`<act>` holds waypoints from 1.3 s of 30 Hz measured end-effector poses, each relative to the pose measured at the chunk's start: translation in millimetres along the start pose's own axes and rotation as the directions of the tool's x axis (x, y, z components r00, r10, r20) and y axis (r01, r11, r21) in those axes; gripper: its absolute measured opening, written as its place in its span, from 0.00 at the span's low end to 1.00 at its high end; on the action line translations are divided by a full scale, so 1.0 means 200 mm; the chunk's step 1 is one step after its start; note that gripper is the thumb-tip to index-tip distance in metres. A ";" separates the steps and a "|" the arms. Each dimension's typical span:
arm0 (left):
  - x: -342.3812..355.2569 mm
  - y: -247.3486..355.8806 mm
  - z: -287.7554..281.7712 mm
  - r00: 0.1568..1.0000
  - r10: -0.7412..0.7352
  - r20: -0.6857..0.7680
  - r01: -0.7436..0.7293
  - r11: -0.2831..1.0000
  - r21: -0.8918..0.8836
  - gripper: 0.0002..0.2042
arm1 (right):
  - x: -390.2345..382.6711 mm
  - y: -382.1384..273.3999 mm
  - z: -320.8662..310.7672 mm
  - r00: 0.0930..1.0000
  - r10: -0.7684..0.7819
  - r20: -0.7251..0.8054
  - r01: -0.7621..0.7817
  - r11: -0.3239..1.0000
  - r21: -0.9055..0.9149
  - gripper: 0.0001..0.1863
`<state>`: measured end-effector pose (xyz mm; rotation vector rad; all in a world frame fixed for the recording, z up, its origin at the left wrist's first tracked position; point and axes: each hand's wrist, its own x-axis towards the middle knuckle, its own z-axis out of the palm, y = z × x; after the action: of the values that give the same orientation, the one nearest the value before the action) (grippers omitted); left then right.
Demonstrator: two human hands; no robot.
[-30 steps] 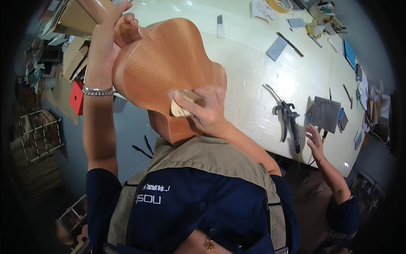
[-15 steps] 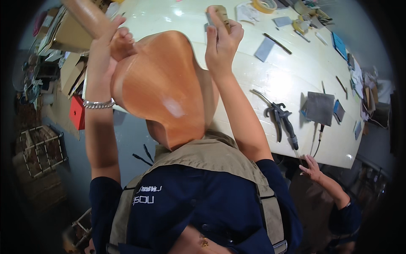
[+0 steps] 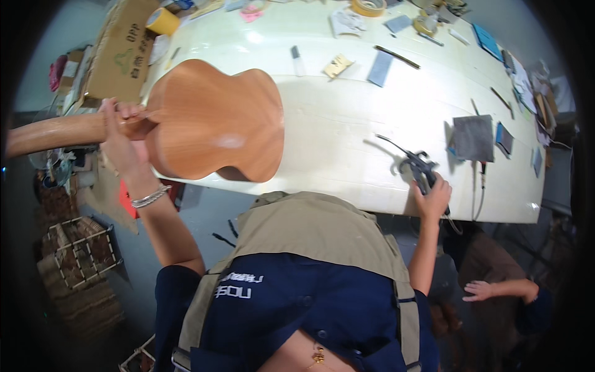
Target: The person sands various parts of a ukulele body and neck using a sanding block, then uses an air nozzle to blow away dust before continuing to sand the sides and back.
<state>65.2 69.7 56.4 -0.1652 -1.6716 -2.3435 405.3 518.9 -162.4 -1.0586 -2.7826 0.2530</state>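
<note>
My left hand [image 3: 121, 133] is wrapped round the neck [image 3: 59, 130] of a wooden guitar, where it meets the body [image 3: 204, 121]. The instrument lies face down across the left of the white table [image 3: 347, 161], its back showing a pale patch. At the right, my right hand [image 3: 432, 198] is closed on the handle of a black air blow gun [image 3: 416, 164] with a thin curved nozzle. A pale sanding block [image 3: 336, 66] rests beyond the guitar, beside a narrow blade-like tool [image 3: 296, 61].
A cardboard box [image 3: 114, 56] and yellow tape roll [image 3: 162, 21] stand back left. Abrasive sheets [image 3: 380, 68], a dark square pad [image 3: 472, 137] and a hose [image 3: 482, 192] are at right. A co-worker's hand [image 3: 478, 290] shows lower right, below the table's edge.
The guitar has swung round toward horizontal. My right hand set the sanding block on the table and moved down right onto the blow gun. The co-worker's hand moved lower.
</note>
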 end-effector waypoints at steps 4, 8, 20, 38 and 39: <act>-0.13 0.01 0.16 0.990 0.144 0.001 -0.144 0.986 0.083 0.08 | 0.00 -0.32 -0.11 0.982 -0.184 -0.036 0.184 0.906 0.381 0.20; -0.17 0.02 0.19 0.987 0.160 -0.001 -0.158 0.980 0.122 0.09 | -0.10 -0.81 -0.37 0.852 -0.485 0.196 0.385 0.835 0.394 0.28; -0.18 0.05 0.17 0.986 0.134 -0.102 -0.126 0.989 0.083 0.09 | -0.04 -0.98 -0.37 0.842 -0.455 0.290 0.367 0.877 0.312 0.25; -0.20 0.05 0.16 0.982 0.167 -0.086 -0.155 0.979 0.132 0.09 | -0.04 -1.01 -0.34 0.860 -0.480 0.176 0.422 0.861 0.285 0.23; -0.21 0.05 0.16 0.982 0.170 -0.084 -0.159 0.979 0.130 0.09 | -0.04 -1.00 -0.33 0.865 -0.475 0.163 0.421 0.863 0.280 0.22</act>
<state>105.6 102.8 65.8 -0.1600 -1.6825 -2.0887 296.1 372.4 -56.3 -0.3167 -2.9950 0.6568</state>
